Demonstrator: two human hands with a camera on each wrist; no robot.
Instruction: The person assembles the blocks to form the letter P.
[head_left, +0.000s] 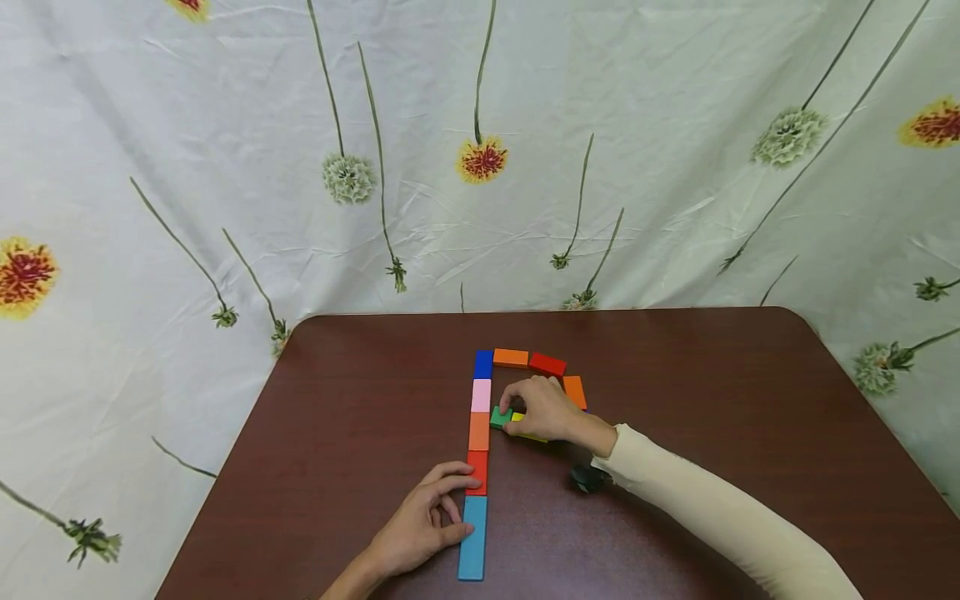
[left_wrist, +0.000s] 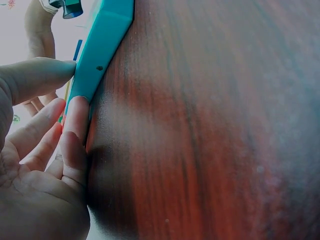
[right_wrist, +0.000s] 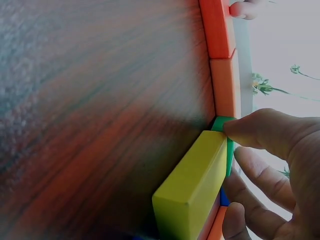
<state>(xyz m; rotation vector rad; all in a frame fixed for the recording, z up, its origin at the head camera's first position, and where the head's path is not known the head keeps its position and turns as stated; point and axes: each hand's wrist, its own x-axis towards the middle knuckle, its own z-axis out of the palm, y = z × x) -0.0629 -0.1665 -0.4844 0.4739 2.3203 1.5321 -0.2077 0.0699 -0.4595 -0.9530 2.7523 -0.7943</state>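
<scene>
My right hand (head_left: 551, 408) pinches a small green block (head_left: 498, 419) between thumb and index finger. That block lies beside the column of blocks, end to end with a yellow block (right_wrist: 190, 185). Lower down, my left hand (head_left: 420, 525) rests at the column's left side. Its fingertips touch a red block (head_left: 481, 462), and its thumb lies on the long light blue block (head_left: 472, 554). Above these in the column are a salmon-orange block (head_left: 478, 432), a pink block (head_left: 481, 395) and a dark blue block (head_left: 483, 364).
From the column's top, an orange block (head_left: 511, 358), a red block (head_left: 548, 364) and another orange block (head_left: 575, 392) curve right. My right forearm hides part of the curve. Behind the brown table (head_left: 360, 392) hangs a flowered cloth (head_left: 420, 225).
</scene>
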